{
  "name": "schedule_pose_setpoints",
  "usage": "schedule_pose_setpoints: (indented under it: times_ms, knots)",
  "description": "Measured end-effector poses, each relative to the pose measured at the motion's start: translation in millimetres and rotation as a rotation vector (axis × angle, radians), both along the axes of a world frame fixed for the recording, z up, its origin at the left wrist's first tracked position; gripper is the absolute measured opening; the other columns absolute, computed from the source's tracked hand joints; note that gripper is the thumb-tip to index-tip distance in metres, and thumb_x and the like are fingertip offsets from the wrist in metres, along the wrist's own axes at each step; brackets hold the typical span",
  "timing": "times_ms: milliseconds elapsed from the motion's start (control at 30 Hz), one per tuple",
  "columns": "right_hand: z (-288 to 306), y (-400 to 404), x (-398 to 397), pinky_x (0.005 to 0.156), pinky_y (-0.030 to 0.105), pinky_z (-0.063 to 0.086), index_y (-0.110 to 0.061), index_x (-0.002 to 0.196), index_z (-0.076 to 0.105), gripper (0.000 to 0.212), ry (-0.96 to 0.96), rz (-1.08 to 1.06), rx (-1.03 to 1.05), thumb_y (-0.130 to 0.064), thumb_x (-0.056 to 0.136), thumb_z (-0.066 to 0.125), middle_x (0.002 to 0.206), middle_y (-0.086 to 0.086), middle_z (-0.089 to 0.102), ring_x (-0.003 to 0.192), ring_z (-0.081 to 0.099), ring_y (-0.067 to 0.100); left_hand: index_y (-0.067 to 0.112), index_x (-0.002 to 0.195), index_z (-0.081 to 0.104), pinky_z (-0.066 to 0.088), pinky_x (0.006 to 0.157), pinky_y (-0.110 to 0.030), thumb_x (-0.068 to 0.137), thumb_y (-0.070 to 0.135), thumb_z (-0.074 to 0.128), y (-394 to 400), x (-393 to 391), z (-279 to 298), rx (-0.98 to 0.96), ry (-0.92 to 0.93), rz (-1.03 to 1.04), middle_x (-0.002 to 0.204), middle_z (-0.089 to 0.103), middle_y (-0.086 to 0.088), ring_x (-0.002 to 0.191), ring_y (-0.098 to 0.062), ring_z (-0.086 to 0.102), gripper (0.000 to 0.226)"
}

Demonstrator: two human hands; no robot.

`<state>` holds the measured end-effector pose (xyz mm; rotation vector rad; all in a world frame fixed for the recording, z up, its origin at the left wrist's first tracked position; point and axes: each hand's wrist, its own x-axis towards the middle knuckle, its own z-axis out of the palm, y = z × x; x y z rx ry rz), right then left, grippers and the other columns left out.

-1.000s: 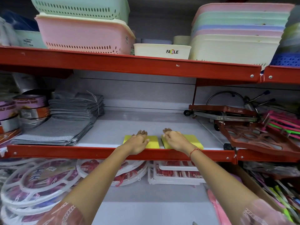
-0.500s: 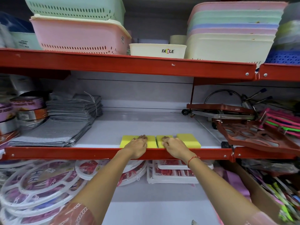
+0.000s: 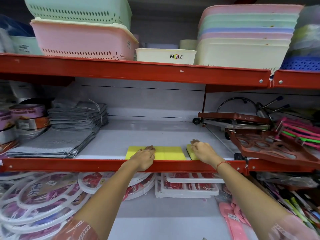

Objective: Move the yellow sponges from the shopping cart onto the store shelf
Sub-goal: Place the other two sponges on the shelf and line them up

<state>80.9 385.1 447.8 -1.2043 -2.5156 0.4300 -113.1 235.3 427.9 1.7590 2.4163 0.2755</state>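
Both forearms reached forward and up from the bottom of the view, over the red front rail (image 3: 103, 165) of the middle store shelf (image 3: 155, 134). The left hand (image 3: 143, 157) lay palm down across that rail, its fingers together and flat on the top of the left yellow sponge (image 3: 134, 151); it pressed on the sponge and did not grip it. The right hand (image 3: 204, 152) was also palm down, fingers curled narrowly over the right yellow sponge (image 3: 189, 150), which showed a dark scouring layer along its left edge. Whether the thumb was closed on the far side could not be determined.

The step in hand appeared to be placement and alignment. The left and middle yellow sponge (image 3: 170, 153) sat touching in a row just behind the rail, and the right one stood slightly apart. The next move probably called for sliding the right sponge leftward until it met the row, then lifting both hands clear without dragging the sponges. The shopping cart was not in view, so the remaining count could not be judged.

Farther back the shelf surface was bare. Folded grey cloths (image 3: 69, 129) lay to the left. A red rack (image 3: 270, 144) lay to the right, near the right hand.
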Motion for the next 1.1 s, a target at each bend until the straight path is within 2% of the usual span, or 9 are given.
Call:
schedule_pose_setpoints:
  times_ms: [33,100,267,333,433,700,900,967,1100]
  knots:
    - [-2,4,6,0.098,0.038,0.042,-0.003,0.113,0.061,0.036,-0.014,-0.018,-0.015,-0.022,0.100,0.034,0.134,0.021,0.056,0.120,0.053,0.038,0.008,0.152,0.014,0.005,0.123,-0.034,0.102,0.020,0.019,0,0,0,0.001,-0.003,0.002,0.163,0.007,-0.007,0.151,-0.017,0.005,0.052]
    - [-7,7,13,0.090,0.036,0.043,-0.001,0.098,0.060,0.034,-0.061,-0.032,-0.028,-0.022,0.100,0.034,0.121,0.023,0.062,0.112,0.056,0.039,0.009,0.152,0.015,0.004,0.123,-0.033,0.102,0.020,0.019,0,0,-1,0.004,-0.009,0.005,0.163,0.007,-0.006,0.151,-0.016,0.005,0.051]
    - [-14,6,15,0.078,0.034,0.039,-0.015,0.075,0.046,0.030,-0.075,-0.029,0.036,-0.025,0.100,0.033,0.112,0.023,0.066,0.105,0.059,0.038,0.010,0.152,0.016,0.004,0.122,-0.032,0.103,0.024,0.018,0,1,-1,0.014,-0.011,0.010,0.163,0.007,-0.004,0.151,-0.015,0.005,0.051]
    - [-18,4,15,0.085,0.037,0.043,-0.010,0.085,0.055,0.031,-0.095,-0.022,0.062,-0.026,0.100,0.033,0.118,0.021,0.064,0.109,0.058,0.039,0.010,0.152,0.015,0.004,0.123,-0.032,0.103,0.025,0.017,0,2,-1,0.012,-0.010,0.013,0.163,0.007,-0.004,0.151,-0.015,0.005,0.052]
    - [-21,-2,12,0.094,0.042,0.046,-0.009,0.117,0.061,0.037,-0.103,-0.015,0.118,-0.025,0.099,0.032,0.129,0.016,0.061,0.114,0.056,0.039,0.010,0.152,0.015,0.004,0.123,-0.032,0.103,0.026,0.017,0,2,-1,0.013,-0.007,0.016,0.163,0.007,-0.004,0.151,-0.015,0.005,0.052]
    - [-22,-15,-1,0.099,0.043,0.046,-0.008,0.127,0.055,0.038,-0.090,0.010,0.142,-0.023,0.099,0.034,0.129,0.018,0.061,0.116,0.056,0.039,0.010,0.152,0.015,0.003,0.123,-0.033,0.103,0.030,0.016,-1,4,-2,0.006,-0.009,0.024,0.163,0.006,-0.004,0.151,-0.015,0.004,0.053]
    - [-24,-13,-2,0.104,0.042,0.043,-0.008,0.130,0.052,0.040,-0.076,0.021,0.099,-0.023,0.100,0.031,0.137,0.017,0.055,0.122,0.053,0.038,0.012,0.153,0.013,0.003,0.123,-0.033,0.102,0.037,0.013,-2,8,-5,0.019,0.022,0.034,0.163,0.007,-0.003,0.151,-0.015,0.004,0.057]
    - [-28,-16,-1,0.110,0.041,0.036,-0.008,0.136,0.047,0.044,-0.065,0.041,0.093,-0.026,0.101,0.027,0.144,0.016,0.047,0.131,0.045,0.035,0.012,0.153,0.011,0.003,0.123,-0.033,0.102,0.038,0.012,-3,8,-6,0.022,0.031,0.034,0.163,0.005,-0.003,0.151,-0.015,0.003,0.057]
    - [-40,-27,-5,0.122,0.044,0.003,-0.018,0.149,0.026,0.059,-0.116,0.084,0.151,-0.047,0.099,0.012,0.159,0.001,0.022,0.149,0.010,0.020,0.013,0.153,0.006,0.002,0.124,-0.036,0.100,0.045,0.008,-3,8,-8,0.002,0.064,0.031,0.163,0.002,-0.003,0.151,-0.015,-0.001,0.062]
